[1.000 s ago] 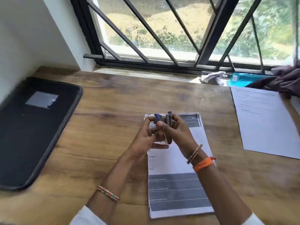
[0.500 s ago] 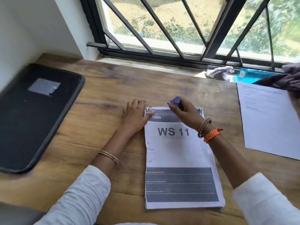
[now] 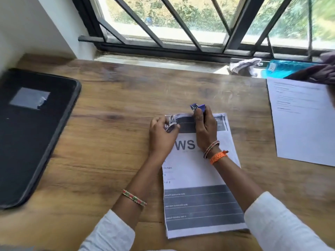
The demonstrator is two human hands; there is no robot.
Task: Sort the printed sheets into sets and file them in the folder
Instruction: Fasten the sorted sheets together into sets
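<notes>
Centre frame, printed sheets [image 3: 195, 171]: laid on table [image 3: 117, 151].
Left hand [image 3: 162, 137]: crumpled top-left corner is pinched.
Right hand [image 3: 205, 132]: blue stapler [image 3: 198, 107] is gripped at top edge.
Left edge, folder [image 3: 32, 133]: closed.

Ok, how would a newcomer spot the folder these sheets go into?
Start at the wooden table under the barred window and go to its left edge. The folder is the big black flat case with rounded corners, lying closed. Unlike the white printed sheets, it is dark and bears a torn grey label.
</notes>
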